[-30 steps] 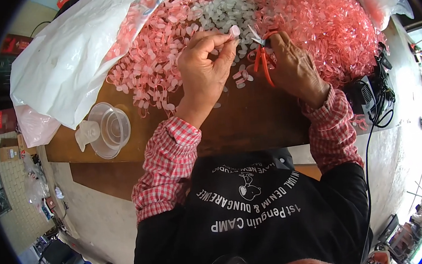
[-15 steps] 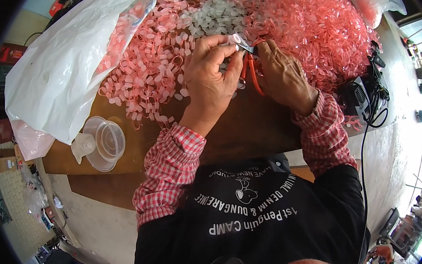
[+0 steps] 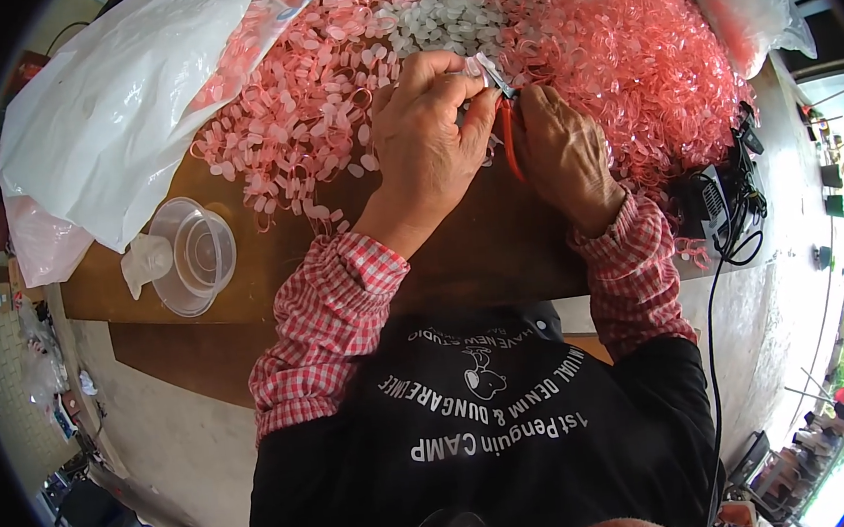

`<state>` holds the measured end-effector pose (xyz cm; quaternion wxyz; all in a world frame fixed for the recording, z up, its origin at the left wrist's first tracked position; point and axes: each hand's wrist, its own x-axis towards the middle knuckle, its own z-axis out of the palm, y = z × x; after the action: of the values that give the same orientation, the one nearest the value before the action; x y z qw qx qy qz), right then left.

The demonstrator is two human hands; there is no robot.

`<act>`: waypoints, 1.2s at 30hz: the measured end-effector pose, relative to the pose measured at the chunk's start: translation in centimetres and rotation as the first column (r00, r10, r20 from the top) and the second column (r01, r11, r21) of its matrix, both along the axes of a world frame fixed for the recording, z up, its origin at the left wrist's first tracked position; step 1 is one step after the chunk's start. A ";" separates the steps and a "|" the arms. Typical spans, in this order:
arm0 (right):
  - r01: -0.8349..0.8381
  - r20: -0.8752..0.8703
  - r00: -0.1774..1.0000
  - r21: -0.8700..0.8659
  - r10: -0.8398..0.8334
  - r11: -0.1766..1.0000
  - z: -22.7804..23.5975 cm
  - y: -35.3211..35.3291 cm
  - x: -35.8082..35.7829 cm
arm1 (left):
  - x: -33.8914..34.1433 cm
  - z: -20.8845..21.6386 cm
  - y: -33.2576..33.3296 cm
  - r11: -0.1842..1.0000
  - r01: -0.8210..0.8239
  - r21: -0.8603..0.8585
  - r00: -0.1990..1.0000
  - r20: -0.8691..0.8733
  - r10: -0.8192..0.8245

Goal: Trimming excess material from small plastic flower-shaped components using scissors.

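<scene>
Sleeves [image 3: 322,322]: red-and-white check on both arms. Shirt [image 3: 561,472]: black, with white lettering and a white line drawing of a cartoon animal. Scissors [image 3: 511,145]: handles red-orange, blades silver-grey. Small piece [image 3: 473,66] at the blades: whitish to pale pink. Right-hand pile [image 3: 635,54]: coral pink, translucent. Left-hand pile [image 3: 293,104]: coral pink, mottled with paler pink tabs. Loose bits [image 3: 446,15] between the piles: translucent greyish white. Large bag [image 3: 117,109]: white, pink showing through along its right side. Tub [image 3: 227,250]: clear, colourless. Table [image 3: 452,261]: brown. Floor [image 3: 177,446]: grey. Cable [image 3: 717,388]: black.
</scene>
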<state>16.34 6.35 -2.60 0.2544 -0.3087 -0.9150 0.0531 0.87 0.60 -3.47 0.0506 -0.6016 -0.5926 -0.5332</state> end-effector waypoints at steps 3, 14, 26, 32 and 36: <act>0.014 0.017 1.000 -0.005 -0.014 1.000 0.0 0.1 0.0 | -0.2 0.1 0.1 1.000 -0.009 0.020 1.000 -0.029 0.010; 0.006 -0.158 0.976 -0.669 -0.150 0.743 1.8 1.2 1.0 | -0.7 1.0 -1.4 0.927 0.365 -0.085 0.745 0.623 -0.236; -0.199 -0.324 0.945 -0.689 -0.051 0.697 0.7 2.4 0.9 | 0.0 0.4 -0.8 0.936 0.309 -0.169 0.938 0.219 -0.269; -0.295 -0.438 0.887 -0.784 -0.149 0.547 2.2 3.3 2.5 | 0.0 0.7 -1.2 0.889 0.434 -0.145 0.733 0.630 -0.255; -0.173 -0.480 0.845 -0.663 -0.237 0.728 1.9 5.1 4.3 | -2.1 0.6 -1.0 0.863 0.501 0.068 0.212 0.957 -0.198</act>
<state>20.61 11.48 -0.68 0.3675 -0.3691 -0.7156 0.4654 -1.23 -0.36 -2.83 -0.5072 -0.2914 -0.4164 -0.6960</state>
